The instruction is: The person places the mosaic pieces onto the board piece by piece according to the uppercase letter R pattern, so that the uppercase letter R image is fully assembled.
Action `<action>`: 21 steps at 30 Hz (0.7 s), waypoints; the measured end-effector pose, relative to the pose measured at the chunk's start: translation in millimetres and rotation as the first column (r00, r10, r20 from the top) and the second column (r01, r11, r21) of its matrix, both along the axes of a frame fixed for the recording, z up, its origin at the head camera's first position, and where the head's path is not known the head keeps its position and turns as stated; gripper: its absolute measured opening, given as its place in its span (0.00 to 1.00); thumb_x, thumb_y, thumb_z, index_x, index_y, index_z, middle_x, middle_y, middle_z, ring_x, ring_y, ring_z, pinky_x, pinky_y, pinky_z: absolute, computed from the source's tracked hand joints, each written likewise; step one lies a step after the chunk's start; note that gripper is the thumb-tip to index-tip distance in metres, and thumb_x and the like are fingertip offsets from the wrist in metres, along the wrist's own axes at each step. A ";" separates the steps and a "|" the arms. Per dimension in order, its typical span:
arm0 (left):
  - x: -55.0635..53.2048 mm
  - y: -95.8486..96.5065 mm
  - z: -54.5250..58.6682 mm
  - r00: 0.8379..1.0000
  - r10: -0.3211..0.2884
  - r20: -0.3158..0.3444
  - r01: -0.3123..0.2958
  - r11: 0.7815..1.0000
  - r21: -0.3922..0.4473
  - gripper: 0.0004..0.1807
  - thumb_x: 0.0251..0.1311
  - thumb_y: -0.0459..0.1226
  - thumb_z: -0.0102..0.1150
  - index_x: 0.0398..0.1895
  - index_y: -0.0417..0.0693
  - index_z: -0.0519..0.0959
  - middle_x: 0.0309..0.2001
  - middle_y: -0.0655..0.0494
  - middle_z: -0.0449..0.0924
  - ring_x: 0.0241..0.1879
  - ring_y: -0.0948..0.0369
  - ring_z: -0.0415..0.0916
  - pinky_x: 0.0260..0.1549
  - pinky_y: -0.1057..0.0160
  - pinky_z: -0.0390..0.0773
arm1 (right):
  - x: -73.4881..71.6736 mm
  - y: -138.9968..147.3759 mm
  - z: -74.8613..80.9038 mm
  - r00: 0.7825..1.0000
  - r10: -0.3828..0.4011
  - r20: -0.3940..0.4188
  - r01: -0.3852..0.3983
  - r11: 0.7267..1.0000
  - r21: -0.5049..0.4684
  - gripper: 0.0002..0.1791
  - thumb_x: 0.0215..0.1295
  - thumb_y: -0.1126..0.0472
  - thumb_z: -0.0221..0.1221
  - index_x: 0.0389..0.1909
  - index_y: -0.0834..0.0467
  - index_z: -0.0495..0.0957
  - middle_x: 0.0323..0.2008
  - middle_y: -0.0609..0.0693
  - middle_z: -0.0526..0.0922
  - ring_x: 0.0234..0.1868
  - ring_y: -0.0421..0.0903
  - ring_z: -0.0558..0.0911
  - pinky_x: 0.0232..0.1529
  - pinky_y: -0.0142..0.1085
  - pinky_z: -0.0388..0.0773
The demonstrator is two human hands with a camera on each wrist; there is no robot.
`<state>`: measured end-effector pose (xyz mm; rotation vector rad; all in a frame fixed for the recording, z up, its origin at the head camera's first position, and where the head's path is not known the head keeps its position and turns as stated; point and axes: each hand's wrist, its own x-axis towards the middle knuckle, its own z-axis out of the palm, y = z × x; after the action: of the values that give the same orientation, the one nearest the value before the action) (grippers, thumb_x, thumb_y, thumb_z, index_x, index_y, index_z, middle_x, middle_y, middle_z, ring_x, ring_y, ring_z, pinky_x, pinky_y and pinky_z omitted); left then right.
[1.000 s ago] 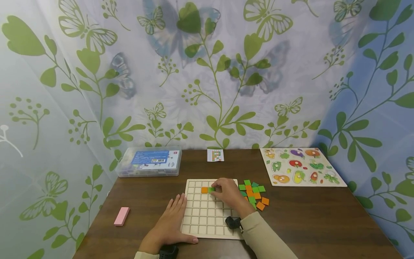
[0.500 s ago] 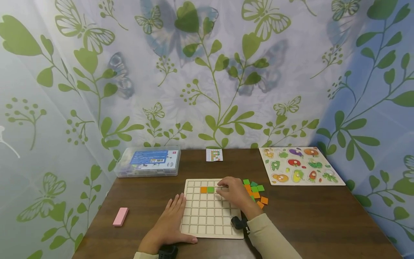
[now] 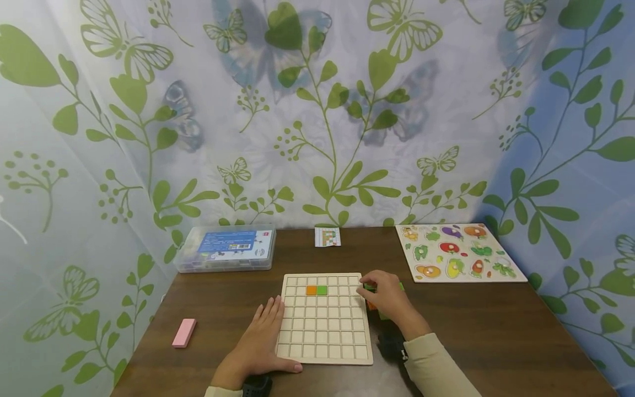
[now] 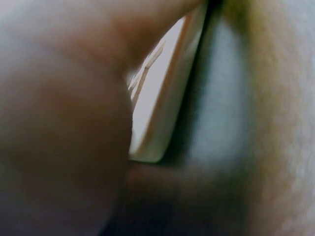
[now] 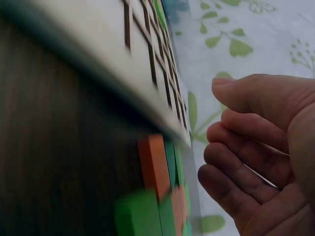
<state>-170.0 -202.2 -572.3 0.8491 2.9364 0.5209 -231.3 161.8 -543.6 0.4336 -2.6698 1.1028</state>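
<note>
A pale wooden grid board (image 3: 322,322) lies on the table, with an orange square tile (image 3: 311,290) and a green square tile (image 3: 322,290) side by side in its second row. My left hand (image 3: 260,342) rests flat along the board's left edge, fingers straight, thumb by the near corner. Over the board's right edge hovers my right hand (image 3: 387,298), fingers loosely bent and nothing between them in the right wrist view. Beneath it, partly hidden, is a pile of loose orange and green tiles (image 5: 155,167). The left wrist view shows mostly blurred skin and the board's corner (image 4: 157,123).
A clear plastic case (image 3: 225,248) with a blue label stands at the back left. A small printed card (image 3: 327,237) lies at the back middle. At the back right is a vegetable puzzle board (image 3: 458,253). A pink block (image 3: 184,333) lies at the left.
My right hand has let go of the green tile beside the orange one and moved right, off the grid towards the pile. The left hand stays in place.
</note>
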 end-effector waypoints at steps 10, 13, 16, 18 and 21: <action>-0.5 -0.3 -1.4 1.000 -0.005 -0.002 0.005 1.000 0.003 0.82 0.42 0.83 0.60 0.83 0.29 0.47 0.82 0.34 0.44 0.81 0.41 0.39 0.76 0.39 0.42 | 6.5 47.3 3.9 0.997 -0.079 -0.009 0.079 0.996 0.051 0.11 0.63 0.63 0.76 0.43 0.62 0.89 0.44 0.54 0.87 0.44 0.55 0.85 0.47 0.54 0.84; 0.0 -0.1 0.2 1.000 -0.003 0.002 0.003 1.000 0.004 0.82 0.42 0.83 0.61 0.83 0.29 0.48 0.82 0.34 0.44 0.81 0.41 0.39 0.76 0.39 0.42 | 7.3 57.7 4.2 0.996 -0.089 -0.010 0.089 0.995 0.055 0.11 0.63 0.63 0.75 0.44 0.63 0.89 0.43 0.54 0.87 0.42 0.55 0.85 0.46 0.54 0.84; 0.0 0.1 1.3 1.000 0.001 0.007 -0.001 1.000 0.004 0.82 0.42 0.83 0.61 0.83 0.29 0.48 0.82 0.34 0.44 0.81 0.41 0.39 0.76 0.39 0.42 | 7.1 65.0 3.0 0.995 -0.102 -0.017 0.103 0.993 0.061 0.12 0.63 0.63 0.76 0.43 0.64 0.89 0.41 0.54 0.87 0.41 0.54 0.84 0.45 0.53 0.84; -0.2 0.3 1.5 1.000 0.003 0.008 -0.003 1.000 -0.001 0.82 0.42 0.83 0.61 0.83 0.29 0.48 0.82 0.34 0.44 0.81 0.42 0.39 0.76 0.39 0.41 | 7.2 69.2 1.9 0.994 -0.109 -0.020 0.111 0.992 0.068 0.12 0.62 0.62 0.76 0.43 0.63 0.89 0.41 0.54 0.87 0.40 0.54 0.84 0.45 0.53 0.84; -0.5 0.7 0.7 1.000 0.003 0.011 -0.003 1.000 -0.006 0.82 0.42 0.83 0.60 0.83 0.29 0.48 0.82 0.34 0.44 0.81 0.42 0.39 0.76 0.39 0.42 | 8.3 75.0 0.5 0.993 -0.119 -0.017 0.120 0.990 0.075 0.12 0.61 0.62 0.77 0.42 0.63 0.89 0.40 0.53 0.87 0.40 0.53 0.84 0.46 0.53 0.84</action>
<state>-170.5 -201.5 -571.6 0.8386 2.9284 0.5143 -223.0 236.9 -543.1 0.2877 -2.6946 0.9639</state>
